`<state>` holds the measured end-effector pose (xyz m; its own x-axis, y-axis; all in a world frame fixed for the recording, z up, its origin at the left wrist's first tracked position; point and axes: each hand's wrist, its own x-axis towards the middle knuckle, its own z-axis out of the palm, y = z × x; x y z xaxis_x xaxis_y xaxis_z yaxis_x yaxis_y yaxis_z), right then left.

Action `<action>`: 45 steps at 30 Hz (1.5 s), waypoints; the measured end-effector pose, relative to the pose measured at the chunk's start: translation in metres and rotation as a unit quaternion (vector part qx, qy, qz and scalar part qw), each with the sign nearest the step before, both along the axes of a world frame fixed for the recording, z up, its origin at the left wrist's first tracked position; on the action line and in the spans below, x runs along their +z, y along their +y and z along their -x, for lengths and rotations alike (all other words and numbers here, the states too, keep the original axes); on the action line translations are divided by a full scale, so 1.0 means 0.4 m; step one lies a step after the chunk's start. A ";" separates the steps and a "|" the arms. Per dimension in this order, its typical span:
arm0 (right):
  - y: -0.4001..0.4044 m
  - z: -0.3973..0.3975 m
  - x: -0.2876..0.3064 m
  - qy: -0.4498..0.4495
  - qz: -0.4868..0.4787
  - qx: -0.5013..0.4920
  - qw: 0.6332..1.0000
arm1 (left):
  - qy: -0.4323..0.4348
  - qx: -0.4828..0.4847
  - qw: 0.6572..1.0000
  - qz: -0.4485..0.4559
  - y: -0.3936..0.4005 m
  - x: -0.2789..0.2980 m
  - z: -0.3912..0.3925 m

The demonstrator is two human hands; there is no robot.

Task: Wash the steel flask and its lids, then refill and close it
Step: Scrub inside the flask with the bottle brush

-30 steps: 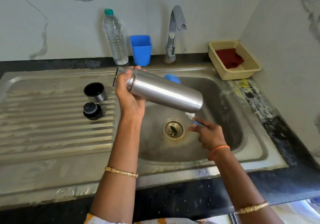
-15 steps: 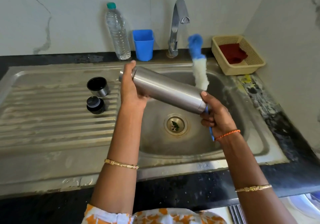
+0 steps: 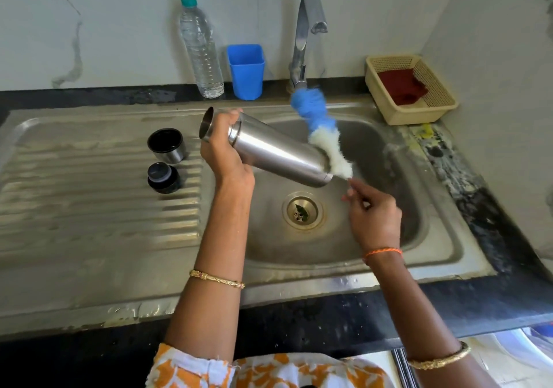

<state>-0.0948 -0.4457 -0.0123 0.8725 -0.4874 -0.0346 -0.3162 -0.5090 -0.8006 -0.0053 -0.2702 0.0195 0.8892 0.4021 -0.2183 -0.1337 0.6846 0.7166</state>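
My left hand (image 3: 225,151) grips the neck of the steel flask (image 3: 278,154), which lies almost level over the sink basin, open mouth to the left. My right hand (image 3: 372,217) pinches the thin handle of a bottle brush (image 3: 321,131) with blue and white bristles; the white bristles touch the flask's base end. On the ribbed drainboard to the left stand the steel cup lid (image 3: 166,145), open side up, and the black inner stopper (image 3: 163,177) in front of it.
The sink (image 3: 443,238) has a brass drain (image 3: 302,211) under the flask. The tap (image 3: 305,37) stands behind. A plastic water bottle (image 3: 200,49) and a blue cup (image 3: 246,71) are at the back wall. A beige basket (image 3: 443,109) holds a red cloth at right.
My right hand lifted the brush out from behind the flask, swung it upright, then drew back from the flask's base; the bristles now lean against that end. The flask stayed over the basin.
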 end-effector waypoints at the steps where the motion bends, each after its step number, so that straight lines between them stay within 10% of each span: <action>1: 0.028 0.008 0.013 -0.004 0.064 0.013 0.998 | -0.010 -0.001 1.000 -0.016 -0.009 -0.006 0.000; 7: 0.151 -0.013 0.039 -0.240 0.046 0.123 0.962 | -0.037 0.026 0.997 -0.061 -0.043 -0.015 0.007; 15: 0.026 -0.027 -0.039 -0.028 0.039 0.037 0.998 | -0.073 -0.032 0.996 -0.049 -0.007 -0.017 0.001; 24: 0.192 0.016 0.011 -0.276 0.028 0.120 0.953 | -0.045 -0.003 0.996 -0.073 -0.028 -0.058 -0.004; 33: 0.029 -0.021 -0.028 -0.034 0.093 -0.002 0.995 | -0.111 -0.048 0.993 -0.020 0.021 -0.038 -0.008; 40: 0.185 0.003 0.008 -0.251 0.084 0.095 0.960 | -0.057 -0.014 0.996 -0.074 -0.019 -0.043 0.006; 45: 0.044 -0.023 -0.068 0.003 -0.041 -0.052 0.998 | -0.088 -0.040 0.994 -0.059 0.020 -0.032 -0.001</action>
